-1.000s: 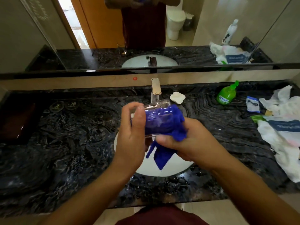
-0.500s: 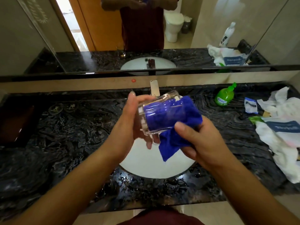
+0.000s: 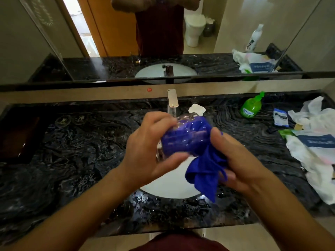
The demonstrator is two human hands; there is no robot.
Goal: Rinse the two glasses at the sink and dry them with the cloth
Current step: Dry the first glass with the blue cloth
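Left of the basin, at about 9 o'clock from the glass, the black veined marble counter (image 3: 76, 160) carries only water film and two faint ring marks. No second glass shows on the counter itself; the mirror (image 3: 126, 42) shows a small tumbler-like shape near its lower edge, too dim to call.

Left hand (image 3: 146, 153): fingers curled over the top and thumb under, gripping a clear drinking glass (image 3: 167, 142) by its base end. The glass lies on its side, mouth toward 3 o'clock, held above the white sink bowl (image 3: 163, 185). My read: sideways so the cloth can go in, and over the bowl so drips land there.

Blue microfibre cloth (image 3: 203, 171): one end is stuffed inside the glass and fills it with blue; the rest hangs from the mouth toward 5 o'clock.

Right hand (image 3: 241, 160): thumb pressed at the glass rim, fingers curled round the bunched cloth just outside the mouth. This looks like a grip for twisting the cloth against the inner wall while the left hand counter-holds. The left thumb is blurred.

Judged step: drying the inside of one glass. The chrome tap (image 3: 172, 100) at 12 o'clock shows no running water.

Further right: a white soap dish (image 3: 196, 109) at 1 o'clock, a green pump bottle (image 3: 251, 107) at 2 o'clock, then crumpled white plastic bags (image 3: 315, 160) at 3 o'clock, well apart from the hands.
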